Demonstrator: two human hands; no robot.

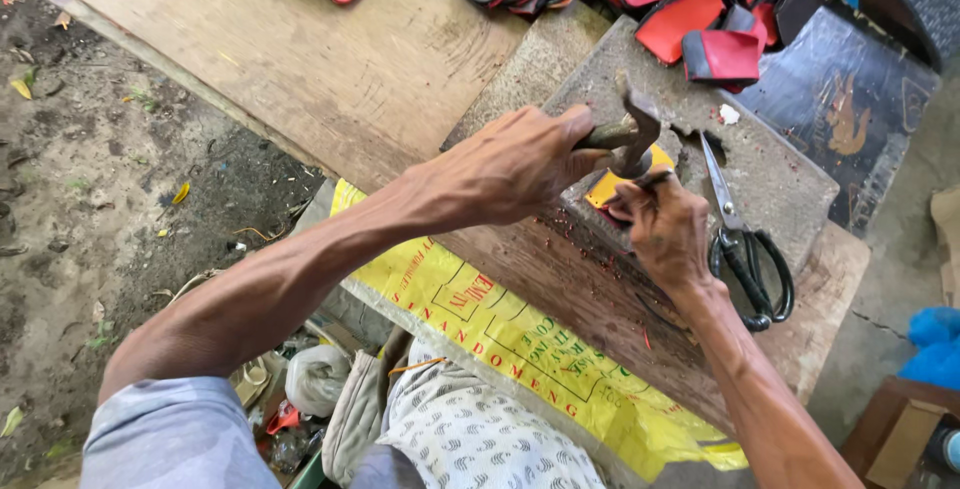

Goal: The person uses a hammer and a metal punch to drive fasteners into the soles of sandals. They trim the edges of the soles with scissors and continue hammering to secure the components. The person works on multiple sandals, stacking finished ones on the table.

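My left hand [520, 164] grips a small metal hammer [632, 131] by its handle, the head raised just above a yellow and orange leather piece [608, 187]. My right hand [665, 229] pinches that piece at its near edge and holds it down on a grey stone slab [780, 174]. Most of the piece is hidden under the hammer head and my fingers. The slab lies on a worn wooden bench [330, 59].
Black-handled scissors [745, 244] lie on the slab right of my right hand. Piles of red, black and yellow cut pieces [700, 4] sit at the bench's far edge. A yellow printed sack [500, 334] hangs over the near edge. Dirt ground lies to the left.
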